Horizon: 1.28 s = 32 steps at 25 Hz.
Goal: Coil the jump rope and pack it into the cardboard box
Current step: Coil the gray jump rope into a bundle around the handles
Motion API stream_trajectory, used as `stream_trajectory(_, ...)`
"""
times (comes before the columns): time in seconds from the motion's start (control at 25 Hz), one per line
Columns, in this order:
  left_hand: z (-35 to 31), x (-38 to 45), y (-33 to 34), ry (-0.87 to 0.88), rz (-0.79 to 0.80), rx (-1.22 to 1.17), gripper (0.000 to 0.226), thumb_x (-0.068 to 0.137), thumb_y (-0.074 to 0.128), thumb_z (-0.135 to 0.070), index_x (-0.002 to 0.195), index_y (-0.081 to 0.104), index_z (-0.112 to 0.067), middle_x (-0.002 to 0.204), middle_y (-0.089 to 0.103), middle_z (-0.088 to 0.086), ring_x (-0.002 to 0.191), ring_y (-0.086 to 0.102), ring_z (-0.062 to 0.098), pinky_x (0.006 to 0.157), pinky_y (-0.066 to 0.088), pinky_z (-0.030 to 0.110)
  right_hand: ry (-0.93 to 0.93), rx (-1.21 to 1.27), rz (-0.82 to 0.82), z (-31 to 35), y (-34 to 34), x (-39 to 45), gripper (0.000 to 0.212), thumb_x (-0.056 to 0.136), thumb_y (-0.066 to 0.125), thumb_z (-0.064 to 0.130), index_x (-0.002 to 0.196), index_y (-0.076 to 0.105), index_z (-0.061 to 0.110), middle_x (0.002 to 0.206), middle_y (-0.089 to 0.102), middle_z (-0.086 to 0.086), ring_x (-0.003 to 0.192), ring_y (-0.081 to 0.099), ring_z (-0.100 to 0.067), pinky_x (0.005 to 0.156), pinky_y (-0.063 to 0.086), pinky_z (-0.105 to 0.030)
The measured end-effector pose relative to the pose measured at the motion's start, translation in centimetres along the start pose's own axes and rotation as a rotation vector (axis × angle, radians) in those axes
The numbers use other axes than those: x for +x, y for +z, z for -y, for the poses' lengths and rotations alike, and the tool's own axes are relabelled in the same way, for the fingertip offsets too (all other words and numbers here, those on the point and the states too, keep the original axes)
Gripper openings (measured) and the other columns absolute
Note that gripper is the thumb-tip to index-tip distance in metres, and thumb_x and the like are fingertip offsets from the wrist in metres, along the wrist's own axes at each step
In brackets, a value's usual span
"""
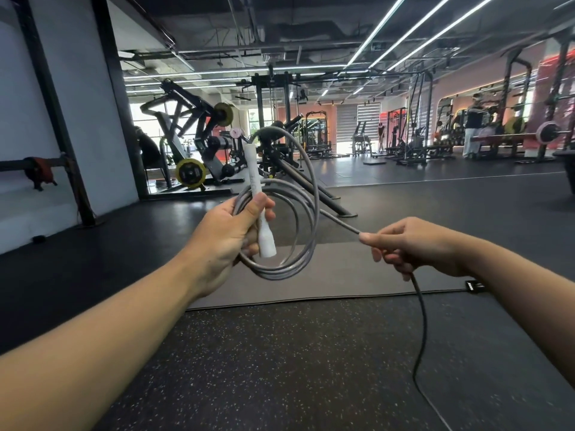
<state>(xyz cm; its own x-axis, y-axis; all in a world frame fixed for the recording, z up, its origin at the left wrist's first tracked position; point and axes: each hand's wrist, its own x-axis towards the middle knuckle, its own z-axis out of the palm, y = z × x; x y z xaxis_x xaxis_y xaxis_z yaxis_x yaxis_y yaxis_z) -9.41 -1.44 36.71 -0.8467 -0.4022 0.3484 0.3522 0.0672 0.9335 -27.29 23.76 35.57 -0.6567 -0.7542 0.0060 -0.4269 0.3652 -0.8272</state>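
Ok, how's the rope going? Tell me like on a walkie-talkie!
Left hand grips white handle plus grey rope coils. Right hand pinches the loose rope. Tail trails to the floor. Cardboard box not in sight.

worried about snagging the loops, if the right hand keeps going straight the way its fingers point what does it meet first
Probably the coiled rope held in the left hand: the right hand points left along the taut strand toward it. Depth is uncertain.

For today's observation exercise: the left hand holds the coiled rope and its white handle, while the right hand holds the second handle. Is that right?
Not quite. In the head view the right hand pinches the bare rope, not a second handle. The left hand does hold the coils with the white handle.
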Motion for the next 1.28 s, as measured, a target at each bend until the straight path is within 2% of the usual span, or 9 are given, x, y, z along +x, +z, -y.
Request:
stream_trajectory(0.24, 0.2, 0.6, 3.0, 0.039, -0.185, -0.308, 0.022, 0.1, 0.056, -0.035, 0.094, 0.062, -0.016, 0.075, 0.061, -0.003, 0.038, 0.034, 0.002, 0.039, 0.033, 0.017, -0.214, 0.51, -0.122, 4.2, 3.6, 3.2, 0.035, 0.105, 0.05, 0.045, 0.088, 0.058, 0.015, 0.064, 0.032, 0.002, 0.052, 0.024, -0.013, 0.046, 0.02, -0.024)
stream_trajectory(0.48, -0.5, 1.1, 6.9, 0.076, -0.457, -0.608, 0.031, 0.099, 0.055, -0.044, 0.088, 0.051, -0.016, 0.075, 0.059, 0.0, 0.035, 0.044, 0.002, 0.039, 0.04, 0.018, -0.213, 0.685, -0.062, 6.8, 8.2, 4.6, 0.081, 0.07, 0.059, 0.088, 0.111, 0.06, 0.017, 0.078, 0.058, 0.0, 0.058, 0.041, -0.011, 0.053, 0.032, -0.026)
stream_trajectory(0.6, -0.1, 1.5, 7.8, 0.102, -0.561, -0.641, 0.032, 0.1, 0.052, -0.049, 0.089, 0.054, -0.019, 0.075, 0.077, -0.001, 0.05, 0.055, 0.008, 0.061, 0.05, 0.028, -0.33, 0.811, -0.058, 7.7, 9.7, 4.6, 0.1, 0.05, 0.076, 0.085, 0.12, 0.062, 0.014, 0.084, 0.063, -0.005, 0.064, 0.051, -0.015, 0.051, 0.033, -0.025)
stream_trajectory(0.68, 0.4, 1.6, 7.6, 0.071, -0.618, -0.623, 0.031, 0.099, 0.051, -0.055, 0.098, 0.059, -0.025, 0.077, 0.081, -0.003, 0.082, 0.073, 0.017, 0.087, 0.057, 0.039, -0.397, 0.828, -0.077, 7.8, 10.6, 4.1, 0.106, 0.052, 0.077, 0.083, 0.129, 0.058, 0.014, 0.081, 0.061, -0.001, 0.061, 0.052, -0.011, 0.048, 0.032, -0.025)
stream_trajectory(0.72, 0.6, 1.6, 7.4, 0.046, -0.626, -0.632, 0.031, 0.098, 0.05, -0.057, 0.103, 0.06, -0.027, 0.082, 0.082, -0.004, 0.093, 0.076, 0.021, 0.09, 0.058, 0.042, -0.422, 0.795, -0.088, 7.5, 11.1, 3.8, 0.096, 0.058, 0.079, 0.078, 0.129, 0.057, 0.017, 0.081, 0.062, -0.001, 0.059, 0.051, -0.009, 0.048, 0.032, -0.026)
stream_trajectory(0.88, 1.3, 0.8, 7.4, -0.033, -0.598, -0.613, 0.044, 0.097, 0.047, -0.061, 0.115, 0.064, -0.024, 0.099, 0.082, -0.005, 0.08, 0.078, 0.019, 0.051, 0.059, 0.028, -0.383, 0.725, -0.29, 7.2, 13.4, 3.2, 0.046, 0.081, 0.083, 0.038, 0.117, 0.062, 0.021, 0.09, 0.071, -0.006, 0.064, 0.061, -0.01, 0.046, 0.041, -0.023)
stream_trajectory(1.08, 2.3, -0.2, 6.8, -0.104, -0.508, -0.381, 0.032, 0.094, 0.062, -0.052, 0.096, 0.066, -0.02, 0.1, 0.076, 0.003, 0.097, 0.071, 0.022, 0.081, 0.054, 0.038, -0.374, 0.692, -0.519, 7.5, 11.9, 4.5, 0.011, 0.098, 0.068, 0.026, 0.089, 0.068, 0.02, 0.072, 0.065, 0.001, 0.068, 0.063, -0.017, 0.059, 0.052, -0.03)
stream_trajectory(1.16, 2.9, -0.3, 5.0, -0.148, -0.489, -0.301, 0.035, 0.086, 0.076, -0.041, 0.107, 0.067, -0.015, 0.102, 0.073, 0.003, 0.096, 0.068, 0.02, 0.075, 0.05, 0.035, -0.399, 0.484, -0.506, 7.3, 10.1, 4.3, 0.014, 0.099, 0.066, 0.024, 0.089, 0.07, 0.015, 0.071, 0.062, 0.002, 0.068, 0.059, -0.016, 0.066, 0.049, -0.035)
stream_trajectory(1.28, 2.1, -0.5, 1.7, -0.121, -0.581, -0.326, 0.077, 0.075, 0.087, -0.026, 0.139, 0.045, -0.021, 0.118, 0.066, 0.003, 0.101, 0.066, 0.02, 0.08, 0.056, 0.039, -0.412, 0.165, -0.456, 7.3, 8.1, 4.0, 0.018, 0.1, 0.062, 0.023, 0.095, 0.073, 0.009, 0.071, 0.058, -0.001, 0.062, 0.049, -0.017, 0.06, 0.04, -0.033)
